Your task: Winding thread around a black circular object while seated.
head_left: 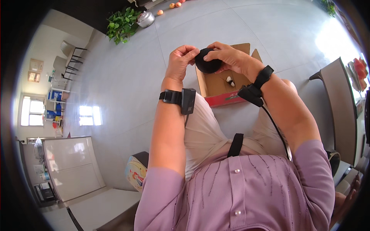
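A round, matte black thing, its exact kind unclear, is held up over an open cardboard box. My right hand is closed round its right side, the thumb lying across its face. At its left rim the thumb and forefinger of my left hand are pinched together; anything thinner between these fingertips is too small to see. Inside the box lies a small white and black thing, lower than my hands. Both wrists wear black straps with small black devices, and a cable runs from the right one.
The box stands on the grey tiled floor before my knees. Farther off are a leafy plant, a metal kettle and several round fruits. A table stands at the right, and a round-backed patterned seat at the left.
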Motion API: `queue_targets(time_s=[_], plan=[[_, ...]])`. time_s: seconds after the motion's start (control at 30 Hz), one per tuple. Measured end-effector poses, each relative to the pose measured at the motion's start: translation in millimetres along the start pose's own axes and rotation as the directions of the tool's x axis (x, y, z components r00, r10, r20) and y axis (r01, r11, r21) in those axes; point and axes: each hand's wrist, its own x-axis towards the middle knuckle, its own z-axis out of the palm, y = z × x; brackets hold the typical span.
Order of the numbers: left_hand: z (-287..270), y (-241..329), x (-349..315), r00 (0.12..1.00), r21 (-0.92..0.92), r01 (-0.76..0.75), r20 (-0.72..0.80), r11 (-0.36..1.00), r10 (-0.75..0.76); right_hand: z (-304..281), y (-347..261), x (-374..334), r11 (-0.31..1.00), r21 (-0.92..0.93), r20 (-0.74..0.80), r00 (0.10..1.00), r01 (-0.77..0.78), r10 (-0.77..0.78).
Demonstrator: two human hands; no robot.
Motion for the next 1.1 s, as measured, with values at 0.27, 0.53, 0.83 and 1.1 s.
queue_targets(time_s=[0.27,0.53,0.83,1.1], plan=[[-7.6,-10.4,5.7,0.999,-0.023,0.025,-0.028,0.999,-0.026,-2.3,2.2,0.4,0.920,0.386,0.251,0.967,-0.067,-0.035],[-3.5,-10.0,4.8,0.993,0.129,0.115,0.011,0.985,-0.117,-0.5,-4.8,10.0,0.706,0.691,0.011,0.974,0.157,-0.227],[7.5,-7.5,0.8,0.965,0.193,0.158,0.177,0.969,-0.192,-10.5,2.1,26.5,0.859,0.377,-0.349,0.912,0.347,-0.215],[9.0,3.0,-4.1,0.983,-0.041,0.057,0.178,0.998,-0.049,-0.2,5.1,20.4,0.965,-0.156,-0.411,0.875,0.210,-0.256]])
